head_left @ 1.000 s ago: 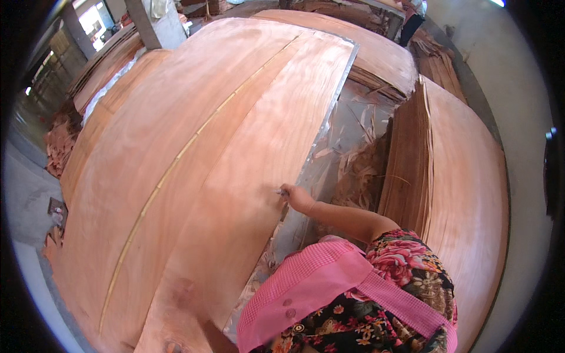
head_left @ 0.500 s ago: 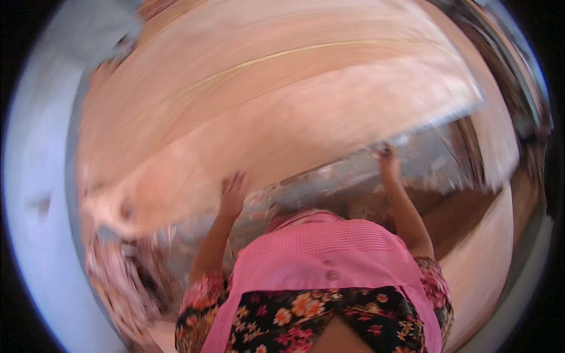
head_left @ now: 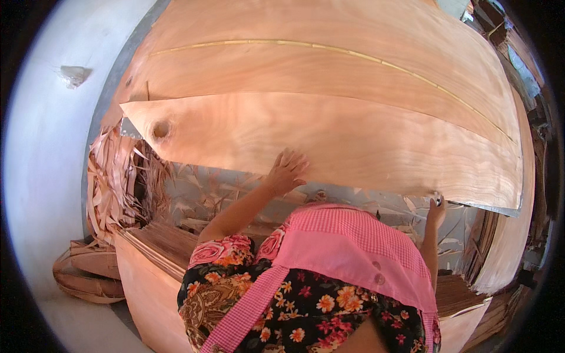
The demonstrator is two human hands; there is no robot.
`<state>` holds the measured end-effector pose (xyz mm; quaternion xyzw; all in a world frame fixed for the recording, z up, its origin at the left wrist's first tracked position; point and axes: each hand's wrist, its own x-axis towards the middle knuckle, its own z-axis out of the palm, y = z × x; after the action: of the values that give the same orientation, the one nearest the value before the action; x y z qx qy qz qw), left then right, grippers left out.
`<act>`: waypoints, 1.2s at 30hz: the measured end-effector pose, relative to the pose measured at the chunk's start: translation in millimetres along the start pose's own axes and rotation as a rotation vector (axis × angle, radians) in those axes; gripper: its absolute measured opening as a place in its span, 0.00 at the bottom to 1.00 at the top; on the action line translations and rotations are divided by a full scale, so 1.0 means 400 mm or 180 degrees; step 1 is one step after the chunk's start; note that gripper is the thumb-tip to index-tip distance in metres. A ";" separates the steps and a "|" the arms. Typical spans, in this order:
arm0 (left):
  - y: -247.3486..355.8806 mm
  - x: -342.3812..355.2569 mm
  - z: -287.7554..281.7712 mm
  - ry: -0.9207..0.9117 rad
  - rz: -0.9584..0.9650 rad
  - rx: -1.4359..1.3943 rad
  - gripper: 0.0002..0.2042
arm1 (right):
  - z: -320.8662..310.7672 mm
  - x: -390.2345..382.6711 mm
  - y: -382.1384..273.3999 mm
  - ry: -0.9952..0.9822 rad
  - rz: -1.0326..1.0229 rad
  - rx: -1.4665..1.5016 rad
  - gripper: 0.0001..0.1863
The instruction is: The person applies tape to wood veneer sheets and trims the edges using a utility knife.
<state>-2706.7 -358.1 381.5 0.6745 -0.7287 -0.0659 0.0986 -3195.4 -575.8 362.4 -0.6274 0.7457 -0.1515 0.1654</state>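
A long strip of thin wood veneer (head_left: 353, 147) lies across the table, a dark-rimmed knot hole (head_left: 160, 129) near its pointed left end. My left hand (head_left: 288, 170) rests on the strip's near edge, palm down, fingers stretched out and slightly spread. Farther right, at the same near edge, my right hand (head_left: 436, 210) is closed around a small object with a shiny, pale tip. Most of that object is hidden in the fingers, so its kind cannot be made out.
Beyond the strip lies a larger veneer sheet (head_left: 265, 70) crossed by a thin yellow stick (head_left: 318, 46). Shredded veneer scraps (head_left: 112, 182) heap at the left. Stacked sheets (head_left: 156, 250) stand close to my body, beside a pale wall (head_left: 47, 147).
The view has turned and sharpened, so the strip now slopes down to the right. Both hands remain at its near edge, the left flat and the right closed.
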 end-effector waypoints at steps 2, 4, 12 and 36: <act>0.007 0.056 -0.022 0.0138 -0.0450 0.0264 0.31 | -0.016 0.022 -0.020 0.0239 0.0068 -0.0141 0.30; -0.010 0.149 -0.026 0.0505 -0.1249 0.0267 0.33 | -0.016 0.059 -0.044 0.0159 -0.0193 -0.0021 0.33; -0.071 0.219 0.009 0.0356 -0.2112 0.0065 0.36 | 0.037 0.100 -0.045 -0.0182 -0.0386 -0.0046 0.35; 0.049 0.339 -0.010 0.0488 -0.1543 0.0023 0.31 | 0.000 0.031 -0.048 -0.0316 0.0393 0.0520 0.28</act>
<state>-2734.4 -491.3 397.4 0.8328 -0.5364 -0.0336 0.1325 -3180.3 -591.3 369.9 -0.5715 0.7589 -0.1700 0.2617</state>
